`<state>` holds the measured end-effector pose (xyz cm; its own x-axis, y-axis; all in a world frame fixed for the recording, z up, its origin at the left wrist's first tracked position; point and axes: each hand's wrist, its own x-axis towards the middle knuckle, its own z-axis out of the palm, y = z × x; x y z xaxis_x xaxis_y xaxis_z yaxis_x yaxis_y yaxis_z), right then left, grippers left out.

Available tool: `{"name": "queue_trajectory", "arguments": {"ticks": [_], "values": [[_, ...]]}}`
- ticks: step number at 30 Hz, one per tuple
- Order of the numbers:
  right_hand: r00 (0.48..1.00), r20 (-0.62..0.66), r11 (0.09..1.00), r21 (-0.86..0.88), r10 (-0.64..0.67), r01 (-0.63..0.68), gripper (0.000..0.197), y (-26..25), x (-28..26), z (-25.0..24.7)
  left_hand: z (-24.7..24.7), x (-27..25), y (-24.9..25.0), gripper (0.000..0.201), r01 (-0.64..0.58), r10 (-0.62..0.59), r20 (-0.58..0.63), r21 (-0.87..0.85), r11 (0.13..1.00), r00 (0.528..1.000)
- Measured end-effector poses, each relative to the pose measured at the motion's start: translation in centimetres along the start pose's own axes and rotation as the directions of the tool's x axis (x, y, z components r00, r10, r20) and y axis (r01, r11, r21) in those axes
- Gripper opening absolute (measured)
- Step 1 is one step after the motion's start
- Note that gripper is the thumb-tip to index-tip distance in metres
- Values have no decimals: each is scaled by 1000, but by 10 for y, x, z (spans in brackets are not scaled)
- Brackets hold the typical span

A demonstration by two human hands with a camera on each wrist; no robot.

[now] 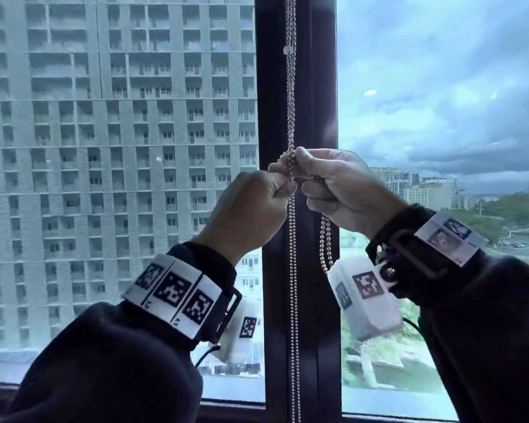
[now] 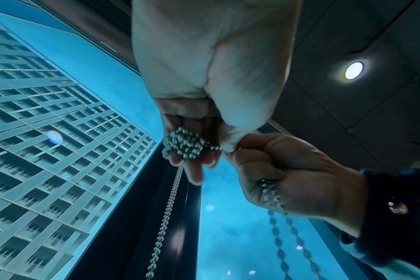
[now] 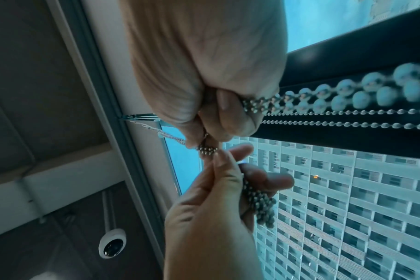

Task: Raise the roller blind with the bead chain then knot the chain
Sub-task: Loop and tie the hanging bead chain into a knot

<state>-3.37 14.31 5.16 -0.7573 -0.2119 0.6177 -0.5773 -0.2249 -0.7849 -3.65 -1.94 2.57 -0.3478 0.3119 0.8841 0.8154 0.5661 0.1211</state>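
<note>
The metal bead chain (image 1: 292,96) hangs in two strands in front of the dark window post (image 1: 318,117). Both hands meet on it at chest height. My left hand (image 1: 283,186) pinches a bunched tangle of beads (image 2: 185,144) between thumb and fingers. My right hand (image 1: 300,169) pinches the same spot from the right, at a small knot of beads (image 3: 206,150). A doubled loop of chain (image 1: 326,245) hangs from the right fist. Below the hands the chain (image 1: 293,300) falls straight down. The left pane looks hazy, as through mesh fabric; I see no blind edge.
A white connector (image 1: 287,50) sits on the chain above the hands. The window sill (image 1: 232,407) runs along the bottom. A white dome camera (image 3: 112,244) hangs from the ceiling, and a round ceiling light (image 2: 354,70) glows behind me.
</note>
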Motion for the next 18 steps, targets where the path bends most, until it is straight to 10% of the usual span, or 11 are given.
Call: {"name": "queue_trajectory", "arguments": {"ticks": [9,13,18], "values": [[999,-22,988,-149,-38,34,16,-2,6,6,-7,0,-11,19,143,-228,-238,-327,934,944],[1000,10,990,-143,-16,17,16,-4,7,5,-7,6,-10,26,282,-315,-27,-381,881,949],[1000,28,994,-110,-2,5,16,-4,6,0,-10,9,-5,8,420,-370,263,-785,455,891]]}}
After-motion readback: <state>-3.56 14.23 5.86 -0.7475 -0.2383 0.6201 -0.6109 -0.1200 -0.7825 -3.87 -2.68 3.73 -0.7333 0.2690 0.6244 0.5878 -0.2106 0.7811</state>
